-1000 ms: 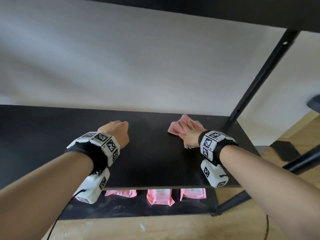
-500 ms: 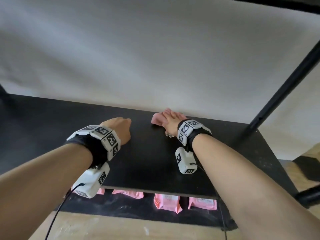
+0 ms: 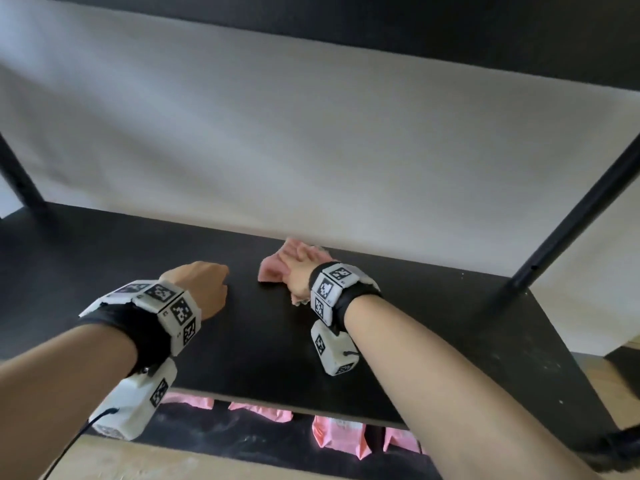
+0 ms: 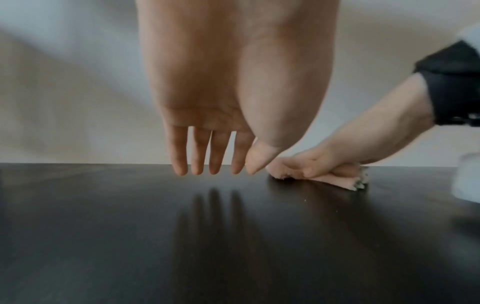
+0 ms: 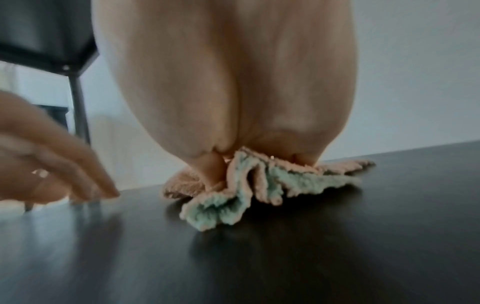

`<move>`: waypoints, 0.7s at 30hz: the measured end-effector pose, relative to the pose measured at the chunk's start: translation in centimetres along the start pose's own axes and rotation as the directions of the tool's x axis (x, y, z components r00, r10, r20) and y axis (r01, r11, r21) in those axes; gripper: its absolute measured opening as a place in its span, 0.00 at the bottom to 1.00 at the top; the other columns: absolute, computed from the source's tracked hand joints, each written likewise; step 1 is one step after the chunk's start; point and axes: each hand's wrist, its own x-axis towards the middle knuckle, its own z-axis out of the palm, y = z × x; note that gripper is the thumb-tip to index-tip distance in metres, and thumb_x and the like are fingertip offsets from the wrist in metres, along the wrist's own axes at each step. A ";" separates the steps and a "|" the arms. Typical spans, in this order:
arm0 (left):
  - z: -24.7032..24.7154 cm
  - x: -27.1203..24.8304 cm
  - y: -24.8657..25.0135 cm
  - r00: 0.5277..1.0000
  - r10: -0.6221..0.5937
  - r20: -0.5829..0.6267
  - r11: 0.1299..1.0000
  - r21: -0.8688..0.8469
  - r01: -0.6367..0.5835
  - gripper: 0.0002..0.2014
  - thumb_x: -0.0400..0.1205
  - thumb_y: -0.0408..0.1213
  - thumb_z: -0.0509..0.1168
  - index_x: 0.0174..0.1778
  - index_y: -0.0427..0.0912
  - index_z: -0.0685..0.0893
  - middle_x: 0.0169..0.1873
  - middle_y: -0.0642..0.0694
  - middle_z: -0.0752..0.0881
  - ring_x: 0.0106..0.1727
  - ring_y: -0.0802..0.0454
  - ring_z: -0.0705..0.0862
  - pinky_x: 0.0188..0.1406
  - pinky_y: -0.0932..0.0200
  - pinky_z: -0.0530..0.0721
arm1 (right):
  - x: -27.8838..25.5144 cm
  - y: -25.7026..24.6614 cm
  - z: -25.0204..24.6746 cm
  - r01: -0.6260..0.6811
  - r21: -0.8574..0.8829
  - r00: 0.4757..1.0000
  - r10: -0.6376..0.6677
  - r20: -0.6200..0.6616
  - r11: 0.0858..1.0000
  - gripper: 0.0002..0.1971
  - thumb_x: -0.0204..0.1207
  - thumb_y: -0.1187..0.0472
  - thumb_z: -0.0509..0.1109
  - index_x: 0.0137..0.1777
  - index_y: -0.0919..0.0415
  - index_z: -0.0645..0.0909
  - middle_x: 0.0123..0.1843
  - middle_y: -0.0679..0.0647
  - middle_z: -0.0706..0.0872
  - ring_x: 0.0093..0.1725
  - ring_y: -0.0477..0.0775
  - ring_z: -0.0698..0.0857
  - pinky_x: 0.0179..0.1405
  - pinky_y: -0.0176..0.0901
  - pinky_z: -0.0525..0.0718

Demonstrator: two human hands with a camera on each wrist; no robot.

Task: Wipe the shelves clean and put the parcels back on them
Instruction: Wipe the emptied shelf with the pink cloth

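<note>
While right hand [image 3: 298,270] grips 1 cloth [image 3: 271,273], left hand [image 3: 204,285] straight-fingered, 1 shelf [image 3: 256,344], 4 parcels [image 3: 337,435] below.

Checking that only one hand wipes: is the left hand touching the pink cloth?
Apart. The head view shows bare black shelf between the left hand and the pink cloth, which the right hand holds.
</note>
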 end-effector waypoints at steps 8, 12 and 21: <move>-0.2 1.4 3.3 0.999 0.040 -0.032 0.999 0.004 -0.040 0.15 0.84 0.41 0.52 0.64 0.49 0.79 0.62 0.48 0.82 0.61 0.47 0.83 0.56 0.54 0.81 | -3.5 9.2 -3.4 -0.144 0.129 0.989 0.146 -0.006 0.981 0.26 0.78 0.66 0.62 0.72 0.42 0.64 0.60 0.48 0.72 0.68 0.59 0.74 0.70 0.59 0.74; -0.9 1.8 6.9 0.988 0.155 -0.015 0.988 0.002 -0.155 0.16 0.84 0.42 0.53 0.65 0.48 0.78 0.65 0.47 0.80 0.64 0.46 0.81 0.60 0.53 0.80 | -8.9 17.4 -1.6 -0.359 0.220 0.914 0.389 -0.117 0.907 0.17 0.68 0.56 0.62 0.44 0.30 0.62 0.47 0.45 0.80 0.56 0.56 0.81 0.57 0.54 0.79; -2.2 -1.0 13.6 0.919 0.393 -0.013 0.917 -0.071 -0.393 0.17 0.84 0.39 0.51 0.67 0.44 0.77 0.66 0.43 0.80 0.65 0.43 0.80 0.63 0.51 0.79 | -17.9 9.8 4.0 -0.364 0.258 0.904 0.406 -0.132 0.895 0.29 0.71 0.66 0.61 0.70 0.45 0.59 0.75 0.49 0.65 0.79 0.53 0.62 0.76 0.62 0.66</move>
